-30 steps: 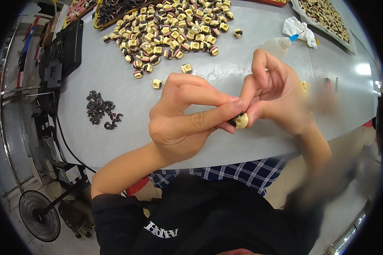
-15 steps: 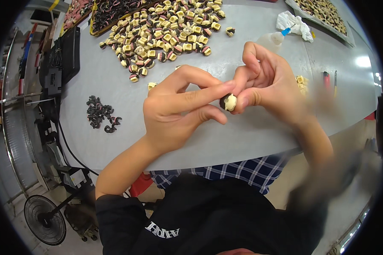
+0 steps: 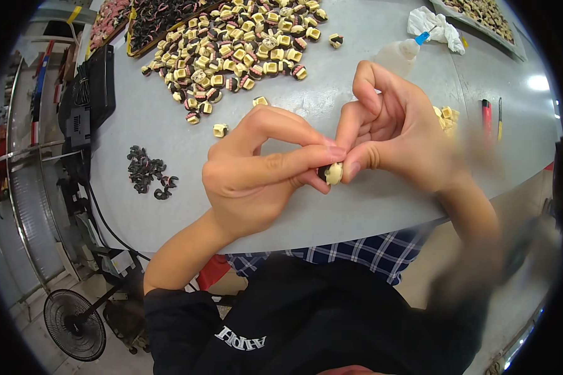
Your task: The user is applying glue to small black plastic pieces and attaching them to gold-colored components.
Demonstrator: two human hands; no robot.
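Note:
Between my two hands, above the table's near part, is a small rounded piece (image 3: 334, 174), black on one side and cream on the other. My left hand (image 3: 247, 172) pinches its black side with thumb and fingers. On the cream side, the thumb and forefinger of my right hand (image 3: 403, 134) close on it, the other fingers curled. Just beyond my left hand lie two loose cream pieces, one of them a hollow square block (image 3: 220, 130). Left of that hand is a small heap of black curved parts (image 3: 145, 170). Small cream parts (image 3: 446, 119) sit beside my right hand, partly hidden by it.
A big pile of cream, black and pink pieces (image 3: 244, 56) spreads over the far table (image 3: 187, 219). Trays of parts stand at both far corners. A blue-tipped bottle (image 3: 397, 57), crumpled tissue (image 3: 435, 30), red-handled tool (image 3: 486, 119) and thin tool (image 3: 500, 119) lie right.
Both hands, with the piece, have come slightly nearer to me. My left thumb has closed in against the piece, which is turned a little. The view has shifted slightly.

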